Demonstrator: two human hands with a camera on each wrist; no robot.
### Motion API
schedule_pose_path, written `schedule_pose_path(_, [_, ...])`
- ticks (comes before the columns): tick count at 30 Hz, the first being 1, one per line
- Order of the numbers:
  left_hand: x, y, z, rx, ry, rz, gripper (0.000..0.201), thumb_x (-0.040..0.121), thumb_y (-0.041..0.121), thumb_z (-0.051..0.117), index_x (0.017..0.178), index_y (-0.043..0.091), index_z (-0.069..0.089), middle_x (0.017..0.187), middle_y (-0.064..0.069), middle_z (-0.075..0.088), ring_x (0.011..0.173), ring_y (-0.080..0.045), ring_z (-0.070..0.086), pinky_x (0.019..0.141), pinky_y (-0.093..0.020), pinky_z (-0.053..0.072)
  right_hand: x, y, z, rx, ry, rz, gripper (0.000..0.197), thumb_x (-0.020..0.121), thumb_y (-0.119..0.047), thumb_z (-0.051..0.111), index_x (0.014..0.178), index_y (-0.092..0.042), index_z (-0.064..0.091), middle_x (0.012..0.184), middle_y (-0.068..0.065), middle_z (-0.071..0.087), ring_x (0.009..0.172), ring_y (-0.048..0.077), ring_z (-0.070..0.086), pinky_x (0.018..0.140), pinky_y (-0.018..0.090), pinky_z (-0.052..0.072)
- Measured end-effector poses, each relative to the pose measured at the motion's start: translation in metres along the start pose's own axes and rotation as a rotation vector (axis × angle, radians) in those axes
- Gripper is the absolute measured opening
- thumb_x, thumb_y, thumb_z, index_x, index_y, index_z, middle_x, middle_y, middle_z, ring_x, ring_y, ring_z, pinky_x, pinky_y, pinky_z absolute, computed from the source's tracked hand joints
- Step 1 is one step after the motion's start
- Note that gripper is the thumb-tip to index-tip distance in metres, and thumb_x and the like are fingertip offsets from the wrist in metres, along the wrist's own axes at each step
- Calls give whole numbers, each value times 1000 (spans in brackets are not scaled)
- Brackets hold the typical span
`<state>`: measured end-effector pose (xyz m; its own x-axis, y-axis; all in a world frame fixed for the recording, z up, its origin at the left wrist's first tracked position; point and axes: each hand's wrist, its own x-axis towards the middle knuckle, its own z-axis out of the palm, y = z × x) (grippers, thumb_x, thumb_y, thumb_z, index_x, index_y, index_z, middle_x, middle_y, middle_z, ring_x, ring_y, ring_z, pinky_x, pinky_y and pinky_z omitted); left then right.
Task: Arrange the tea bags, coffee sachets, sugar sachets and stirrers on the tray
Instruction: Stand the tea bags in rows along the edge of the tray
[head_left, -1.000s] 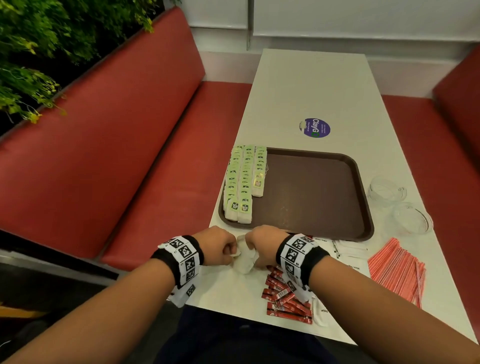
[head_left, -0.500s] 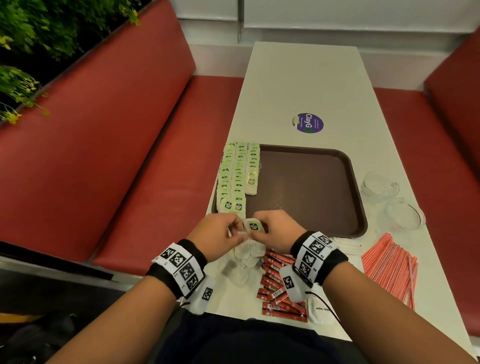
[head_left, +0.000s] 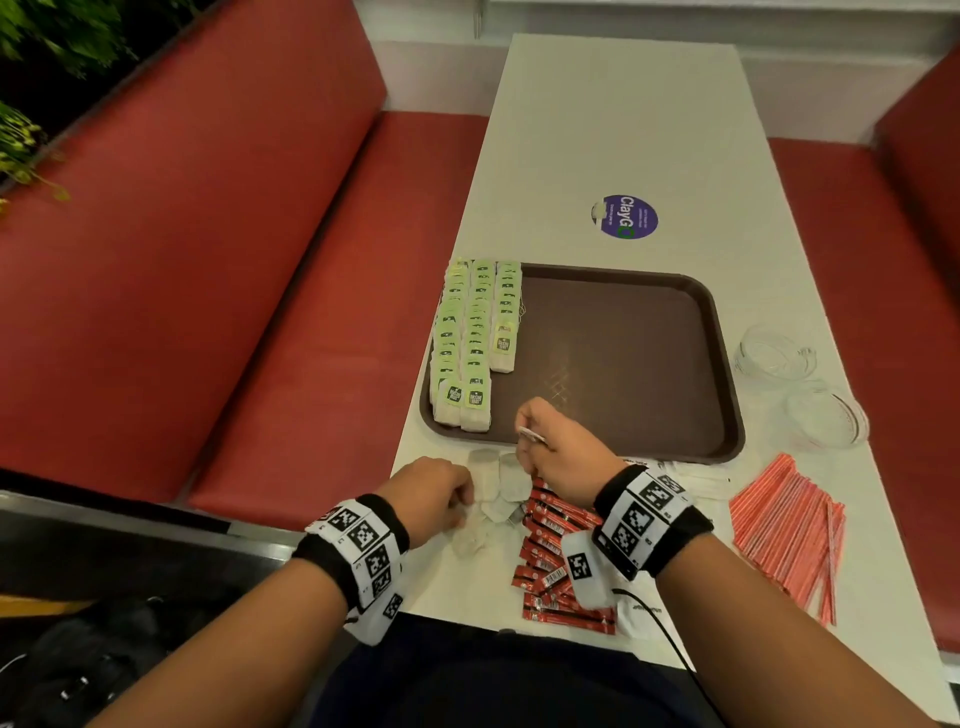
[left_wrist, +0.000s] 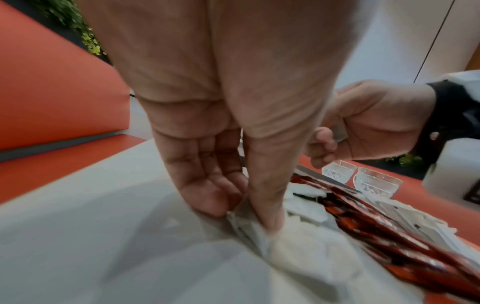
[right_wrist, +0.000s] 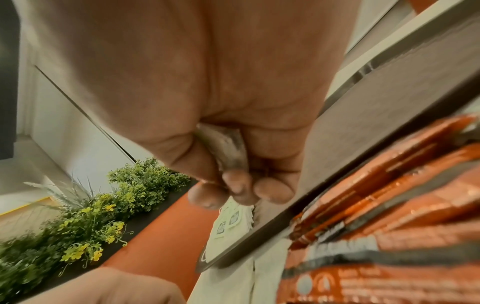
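Note:
A brown tray (head_left: 623, 364) holds three rows of green-tagged tea bags (head_left: 470, 338) along its left side. My right hand (head_left: 525, 423) hovers over the tray's near edge and grips one tea bag (head_left: 534, 436), seen folded in the curled fingers (right_wrist: 228, 148). My left hand (head_left: 460, 501) is down on the loose tea bags (head_left: 498, 486) in front of the tray; thumb and fingers pinch one of them (left_wrist: 249, 218). Red coffee sachets (head_left: 556, 561) lie under my right wrist. White sugar sachets (head_left: 696, 475) and orange-red stirrers (head_left: 784, 530) lie to the right.
Two glass bowls (head_left: 774, 353) (head_left: 826, 415) stand right of the tray. A purple sticker (head_left: 626, 217) is on the white table (head_left: 613, 119) beyond it. Red bench seats (head_left: 260, 286) flank the table. The tray's middle and right are bare.
Both hands held one tea bag together just before the tray. Now the right hand has carried it forward over the tray's edge, and the left hand has dropped back onto the loose pile.

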<state>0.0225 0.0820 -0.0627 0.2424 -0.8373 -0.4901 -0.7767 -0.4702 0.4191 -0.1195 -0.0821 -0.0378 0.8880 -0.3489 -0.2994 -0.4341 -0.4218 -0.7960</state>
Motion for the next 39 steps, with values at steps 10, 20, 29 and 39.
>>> schedule_pose_path(10, [7,3,-51,-523,161,171,19,81,14,80,92,22,66,86,-3,69,79,-21,63,80,-38,55,1,-8,-2,-26,-68,-184,35,77,-8,76,105,-29,69,95,-11,68,81,-3,60,73,15,48])
schedule_pose_path(20, [21,27,-64,-502,340,216,11,96,32,64,87,29,70,84,8,71,80,-11,65,77,-31,55,13,-4,-18,33,146,-116,11,85,-20,78,85,-25,69,74,-15,61,64,-6,54,61,14,38])
schedule_pose_path(29, [43,40,-80,-323,353,308,9,95,25,66,86,26,65,73,8,65,64,-6,57,60,-19,44,19,11,-26,126,172,-48,20,86,-29,78,72,-27,64,60,-11,53,53,2,43,54,21,37])
schedule_pose_path(39, [107,29,-106,-124,355,77,9,100,27,56,93,23,60,71,11,60,61,-8,53,56,-24,38,24,24,-50,257,267,34,14,98,-12,52,101,-19,41,77,10,53,58,11,41,60,36,39])
